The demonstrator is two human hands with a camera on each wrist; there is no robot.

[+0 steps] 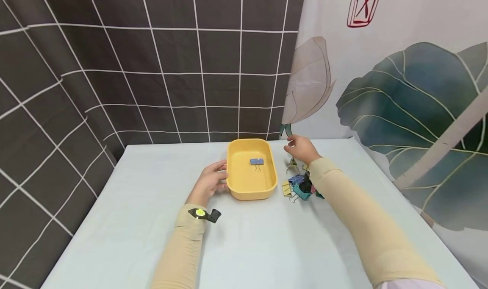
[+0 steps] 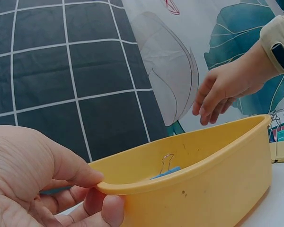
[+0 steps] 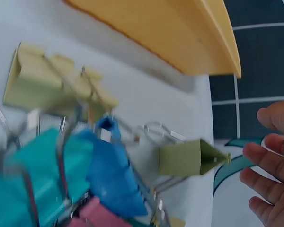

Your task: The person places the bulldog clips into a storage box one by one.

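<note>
Head view, left to right: a dark cloth with white grid lines [image 1: 171, 81] hangs to the left of the left hand [image 1: 207, 181] and beyond it. Just behind that hand is a black band with a yellow-green face [image 1: 205, 214]. The left hand pinches the rim of a yellow box [image 1: 249, 187], thumb on top, fingertips against the outside. The box sits on the white table [image 1: 114, 221], directly right of the left hand, with a blue clip [image 1: 257, 162] lying inside; its walls stand between this hand and a heap of clips [image 1: 301, 190]. Yellow, blue, black, teal and pink ones lie there, on the near side of the right hand [image 1: 301, 149], partly hidden by the right sleeve [image 1: 354, 212]. An olive clip [image 3: 180, 158] is nearest the right hand, which hovers with its fingers relaxed and slightly parted. Right of that hand hangs a pale cloth with a large printed leaf [image 1: 411, 94]. Up and right of the hand, a red boxed mark [image 1: 365, 4] contains a cross-like stroke; I cannot read it as words.
</note>
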